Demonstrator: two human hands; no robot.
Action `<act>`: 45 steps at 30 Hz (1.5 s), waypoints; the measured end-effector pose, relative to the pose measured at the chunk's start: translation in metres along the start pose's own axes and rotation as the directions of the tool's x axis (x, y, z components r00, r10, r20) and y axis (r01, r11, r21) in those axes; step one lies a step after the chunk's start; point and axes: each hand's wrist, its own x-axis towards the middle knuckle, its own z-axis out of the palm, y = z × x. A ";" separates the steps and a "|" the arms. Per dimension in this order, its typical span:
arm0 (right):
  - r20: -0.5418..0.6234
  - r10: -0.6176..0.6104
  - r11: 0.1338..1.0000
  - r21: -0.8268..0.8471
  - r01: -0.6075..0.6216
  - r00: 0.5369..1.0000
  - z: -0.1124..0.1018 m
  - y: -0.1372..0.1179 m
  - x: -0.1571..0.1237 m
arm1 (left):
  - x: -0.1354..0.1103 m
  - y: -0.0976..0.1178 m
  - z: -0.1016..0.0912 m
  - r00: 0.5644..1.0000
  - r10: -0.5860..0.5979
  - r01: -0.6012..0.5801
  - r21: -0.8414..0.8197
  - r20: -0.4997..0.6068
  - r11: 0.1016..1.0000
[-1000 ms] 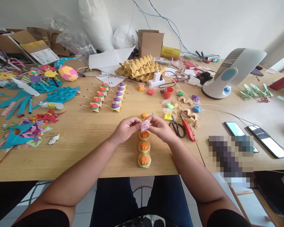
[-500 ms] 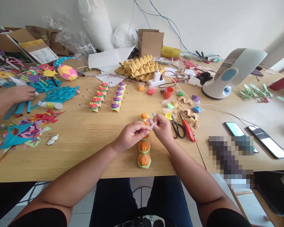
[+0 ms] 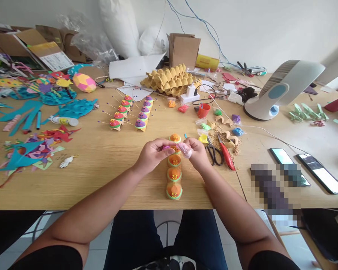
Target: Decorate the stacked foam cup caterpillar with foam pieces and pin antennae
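**Pink clay bag (image 3: 185, 150) pinched above the orange cup row**

From my remote seat I see the right hand (image 3: 197, 153) with its fingers closed tightly on the pink clay bag, a small clear pouch. It is held just over the table (image 3: 101, 165), near the front edge. The left hand (image 3: 152, 154) is close beside it, fingers pinched narrowly on a pink bit (image 3: 166, 147) of clay.

Under both hands the orange cup row (image 3: 174, 174) runs in a line toward me, each cup rimmed in green. Scissors (image 3: 214, 153) and a red cutter (image 3: 227, 155) lie just right of the right hand. Small clay pouches (image 3: 234, 125) are scattered beyond them.

A cardboard box (image 3: 52, 56) at the far left carries a printed white label, too small for me to read. Two phones (image 3: 319, 172) lie at the right, and I can read nothing on their screens.
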 end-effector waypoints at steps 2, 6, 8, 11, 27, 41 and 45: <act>0.026 -0.035 0.995 -0.094 0.038 0.999 -0.001 0.000 0.000 | 0.001 -0.002 0.000 0.999 -0.049 0.049 -0.032 0.013 0.998; 0.056 -0.036 0.996 -0.075 0.040 0.998 0.000 0.003 0.001 | 0.002 0.000 0.001 0.997 -0.075 0.076 0.031 -0.014 0.997; 0.081 -0.016 1.000 0.002 0.016 0.997 0.001 0.004 0.001 | 0.002 0.003 0.002 0.999 -0.054 0.054 0.020 -0.003 0.998; 0.097 0.008 0.994 0.112 -0.019 0.995 0.001 0.001 0.000 | 0.002 0.005 0.002 1.000 -0.014 0.014 -0.016 0.002 1.000; 0.165 -0.448 0.689 -0.563 0.456 0.879 -0.005 -0.002 -0.003 | 0.005 0.009 -0.005 0.945 0.305 -0.231 0.417 -0.119 0.879; 0.127 -0.062 0.997 -0.028 0.066 0.990 0.001 -0.005 -0.006 | 0.012 0.005 -0.001 0.934 -0.333 0.352 -0.503 0.130 0.789; 0.114 -0.028 1.000 0.018 0.026 0.993 0.002 -0.005 -0.005 | 0.013 0.002 0.000 0.936 -0.347 0.329 -0.516 0.065 0.791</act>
